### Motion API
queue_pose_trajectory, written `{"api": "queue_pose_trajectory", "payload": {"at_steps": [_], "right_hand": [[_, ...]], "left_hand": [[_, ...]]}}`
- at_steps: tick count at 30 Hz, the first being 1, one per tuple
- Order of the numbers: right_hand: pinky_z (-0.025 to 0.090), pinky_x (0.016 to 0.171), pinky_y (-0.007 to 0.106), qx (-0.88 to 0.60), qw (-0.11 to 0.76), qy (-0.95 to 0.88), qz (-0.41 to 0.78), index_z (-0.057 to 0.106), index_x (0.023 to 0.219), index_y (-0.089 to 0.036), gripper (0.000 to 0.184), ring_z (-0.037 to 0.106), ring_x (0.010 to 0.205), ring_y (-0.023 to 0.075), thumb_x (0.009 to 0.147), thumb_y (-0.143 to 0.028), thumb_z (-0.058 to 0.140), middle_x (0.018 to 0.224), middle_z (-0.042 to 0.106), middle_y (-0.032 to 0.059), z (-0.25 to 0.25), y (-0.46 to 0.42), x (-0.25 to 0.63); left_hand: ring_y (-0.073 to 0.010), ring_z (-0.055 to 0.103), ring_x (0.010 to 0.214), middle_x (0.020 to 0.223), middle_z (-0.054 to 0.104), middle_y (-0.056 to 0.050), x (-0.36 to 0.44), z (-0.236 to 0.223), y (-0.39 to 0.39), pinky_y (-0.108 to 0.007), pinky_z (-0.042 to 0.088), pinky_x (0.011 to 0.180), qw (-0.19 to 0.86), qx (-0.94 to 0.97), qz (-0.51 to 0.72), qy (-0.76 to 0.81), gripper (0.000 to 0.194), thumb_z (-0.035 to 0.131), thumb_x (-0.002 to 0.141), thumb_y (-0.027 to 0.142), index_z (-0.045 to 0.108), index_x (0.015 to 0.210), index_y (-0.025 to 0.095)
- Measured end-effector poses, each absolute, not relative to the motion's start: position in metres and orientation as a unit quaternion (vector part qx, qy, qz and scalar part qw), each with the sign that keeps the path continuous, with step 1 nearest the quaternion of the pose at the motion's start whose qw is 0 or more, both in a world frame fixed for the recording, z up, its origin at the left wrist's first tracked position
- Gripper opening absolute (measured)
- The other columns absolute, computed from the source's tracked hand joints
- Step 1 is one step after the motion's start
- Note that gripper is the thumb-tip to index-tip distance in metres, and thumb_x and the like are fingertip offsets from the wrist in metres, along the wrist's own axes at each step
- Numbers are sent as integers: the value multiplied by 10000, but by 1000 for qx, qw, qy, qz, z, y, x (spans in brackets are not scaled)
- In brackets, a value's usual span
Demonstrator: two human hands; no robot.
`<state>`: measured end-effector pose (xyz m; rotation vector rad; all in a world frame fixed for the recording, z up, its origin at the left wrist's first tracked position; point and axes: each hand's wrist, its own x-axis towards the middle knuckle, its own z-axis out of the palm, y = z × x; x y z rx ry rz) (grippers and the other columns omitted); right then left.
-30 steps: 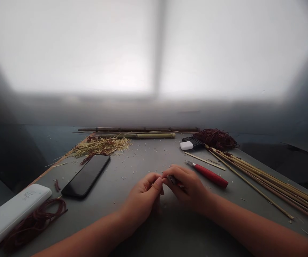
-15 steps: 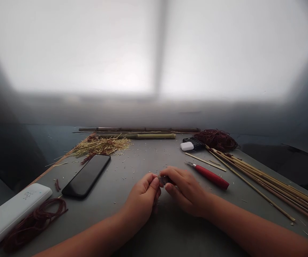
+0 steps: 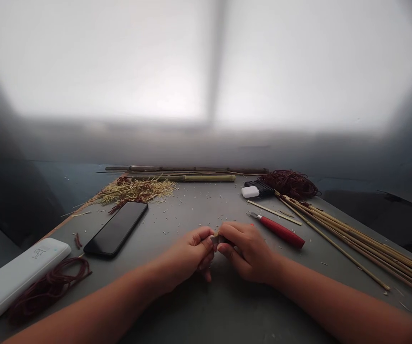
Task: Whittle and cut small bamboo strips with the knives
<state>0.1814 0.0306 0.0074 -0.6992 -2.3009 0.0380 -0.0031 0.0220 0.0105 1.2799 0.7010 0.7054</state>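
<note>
My left hand (image 3: pixel 199 249) is closed in a pinch over the grey table, its fingertips pressed on something too small and covered to make out. Against it, my right hand (image 3: pixel 246 250) is curled round a small grey metal piece (image 3: pixel 215 239), flat like a blade; most of it hides under the fingers. A pale speck shows between the two sets of fingertips. Just beyond the right hand lies a red-handled craft knife (image 3: pixel 282 231), its metal tip toward the upper left.
At left are a black phone (image 3: pixel 117 229), a white power bank (image 3: pixel 23 281) and a brown cord coil (image 3: pixel 53 284). A heap of pale shavings (image 3: pixel 137 190) sits behind them. Bamboo sticks (image 3: pixel 352 239), a white case (image 3: pixel 250 192) and tangled cord (image 3: pixel 289 184) lie right; bamboo poles (image 3: pixel 209 178) lie at the back.
My left wrist has turned, and its lower fingers now spread downward. The metal piece, mostly covered a second ago, came into sight between the hands. The view has tilted slightly.
</note>
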Motion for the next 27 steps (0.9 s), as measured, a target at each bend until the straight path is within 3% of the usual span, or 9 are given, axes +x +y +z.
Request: {"api": "queue_pose_trajectory", "payload": {"at_steps": [8, 13, 19, 23, 27], "right_hand": [[290, 515, 266, -308, 378, -873, -4, 441, 730, -220, 322, 425, 529, 134, 1011, -369, 386, 609, 489, -18, 4, 29, 180], [310, 526, 264, -335, 383, -861, -28, 471, 759, -216, 288, 450, 540, 137, 1004, -347, 397, 626, 519, -12, 2, 29, 179], [333, 536, 265, -396, 399, -825, -61, 478, 752, -219, 343, 465, 545, 147, 1028, -385, 361, 623, 539, -5, 4, 34, 185], [364, 562, 269, -375, 378, -845, -45, 525, 818, -208, 348, 520, 592, 157, 1042, -397, 337, 680, 593, 17, 3, 35, 187], [375, 572, 272, -307, 350, -885, -10, 532, 843, -201, 374, 522, 608, 155, 1053, -412, 305, 712, 603, 28, 4, 34, 184]], "left_hand": [[-74, 304, 483, 512, 380, 106, -4, 7, 23, -242, 468, 520, 706, 552, 323, 304, 542, 705, 701, 697, 455, 755, 220], [-75, 312, 515, 541, 409, 103, -6, 8, 21, -321, 539, 667, 730, 517, 328, 303, 551, 743, 675, 689, 485, 778, 214], [-85, 405, 535, 512, 453, 85, -12, 10, 17, -371, 507, 880, 720, 539, 319, 299, 509, 743, 720, 651, 504, 711, 202], [-113, 536, 653, 675, 568, 29, -12, 6, 19, -341, 508, 831, 721, 496, 369, 312, 507, 787, 685, 624, 573, 772, 174], [-118, 563, 696, 734, 563, 24, -12, 1, 20, -321, 496, 808, 699, 504, 381, 334, 487, 819, 668, 583, 609, 758, 152]]}}
